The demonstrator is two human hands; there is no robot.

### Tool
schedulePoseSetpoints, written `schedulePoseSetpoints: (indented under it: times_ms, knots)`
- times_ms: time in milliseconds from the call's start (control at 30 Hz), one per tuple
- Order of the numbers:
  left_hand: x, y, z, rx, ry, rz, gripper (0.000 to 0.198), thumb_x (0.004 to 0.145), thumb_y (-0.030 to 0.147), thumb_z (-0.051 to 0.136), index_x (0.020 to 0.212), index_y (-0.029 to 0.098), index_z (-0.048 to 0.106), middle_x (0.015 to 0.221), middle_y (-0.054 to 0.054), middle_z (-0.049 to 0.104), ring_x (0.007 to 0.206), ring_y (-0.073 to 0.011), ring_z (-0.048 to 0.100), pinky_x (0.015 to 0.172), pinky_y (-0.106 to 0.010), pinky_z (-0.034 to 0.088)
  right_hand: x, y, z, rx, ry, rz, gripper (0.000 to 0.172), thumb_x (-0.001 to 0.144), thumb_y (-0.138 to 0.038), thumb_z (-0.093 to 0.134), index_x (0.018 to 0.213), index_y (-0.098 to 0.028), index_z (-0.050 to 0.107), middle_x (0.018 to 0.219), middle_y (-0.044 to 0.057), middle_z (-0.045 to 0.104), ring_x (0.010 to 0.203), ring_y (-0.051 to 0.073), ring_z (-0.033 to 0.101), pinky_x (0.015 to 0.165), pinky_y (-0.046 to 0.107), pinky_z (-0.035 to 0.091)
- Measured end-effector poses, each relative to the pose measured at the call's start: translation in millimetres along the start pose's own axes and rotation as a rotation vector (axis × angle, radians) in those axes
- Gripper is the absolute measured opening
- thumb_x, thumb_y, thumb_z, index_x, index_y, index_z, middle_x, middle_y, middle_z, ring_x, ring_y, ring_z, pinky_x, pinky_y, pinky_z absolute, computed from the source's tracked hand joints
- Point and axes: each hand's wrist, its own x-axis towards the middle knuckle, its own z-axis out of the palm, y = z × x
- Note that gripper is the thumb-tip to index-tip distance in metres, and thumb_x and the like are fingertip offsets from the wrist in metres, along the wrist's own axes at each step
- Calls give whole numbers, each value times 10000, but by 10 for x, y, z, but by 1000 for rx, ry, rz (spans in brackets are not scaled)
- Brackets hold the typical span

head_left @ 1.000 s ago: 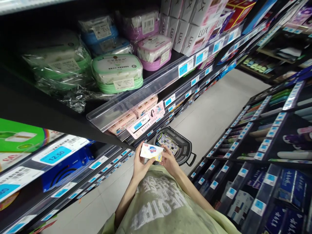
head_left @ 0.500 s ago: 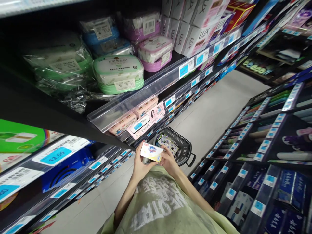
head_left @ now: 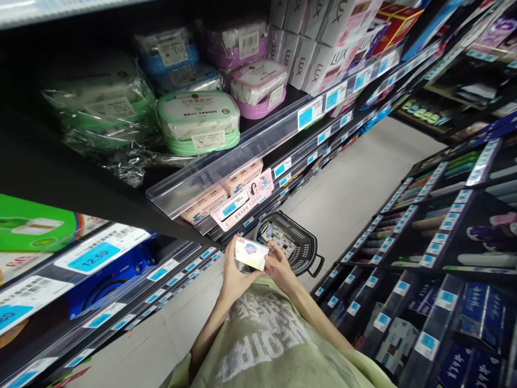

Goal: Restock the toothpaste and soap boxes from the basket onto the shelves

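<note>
A small white and yellow soap box (head_left: 250, 253) is held between my two hands in front of my shirt, its printed face turned up. My left hand (head_left: 234, 277) is closed around the box's left end, thumb along its lower edge. At the right end, my right hand (head_left: 278, 265) grips it with bent fingers. Behind the box, down on the floor, stands a dark grey shopping basket (head_left: 304, 250) with several patterned packages (head_left: 278, 237) inside. The box and my hands hide part of the basket's near side.
On the left shelf sit green, blue and pink soap cases (head_left: 197, 121) in clear wrap and stacked LUX boxes (head_left: 323, 67). The clear shelf edge (head_left: 230, 156) with price tags juts out above the basket. Another rack (head_left: 436, 231) lines the right of the tiled aisle (head_left: 347, 167).
The soap box has tilted slightly in my hands, and its printed face now looks brighter. Both hands keep their hold in nearly the same place.
</note>
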Motion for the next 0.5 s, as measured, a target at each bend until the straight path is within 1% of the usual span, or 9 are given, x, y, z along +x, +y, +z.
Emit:
schedulePoseSetpoints:
  times_ms: [100,167,300,367,500]
  knots:
    - [-9,40,11,71,42,33,1206,567,228,948,1567,328,282,1568,-139,363,1448,-369,404,1187,-501,380,-5,-2,-4,-8,-5,4,431,716,-354,861,985,-265,536,816,-78,552,474,34,390,404,158,399]
    - [-16,53,12,88,46,51,1195,582,221,934,1573,314,271,1547,-146,373,1438,-373,413,1181,-507,388,-7,-5,-12,-17,-9,12,445,718,-359,865,998,-268,531,848,-69,567,490,41,424,405,163,408]
    - [-21,49,5,81,28,75,1144,635,206,876,1586,297,246,1538,-151,385,1449,-374,399,1184,-518,380,-5,-10,-25,-32,0,28,475,709,-365,875,1024,-272,532,863,-63,583,459,32,396,406,178,422]
    - [-18,37,4,77,27,85,1121,650,222,861,1586,286,249,1540,-157,397,1451,-380,397,1188,-536,371,2,-2,-28,-30,6,43,497,695,-377,885,1032,-272,535,866,-56,590,465,34,402,402,174,403]
    - [-41,-19,26,36,37,98,1080,663,256,845,1578,279,271,1552,-165,421,1451,-399,405,1195,-579,359,30,81,-41,-20,3,66,552,644,-425,916,1025,-278,545,834,-39,593,516,61,459,405,154,338]
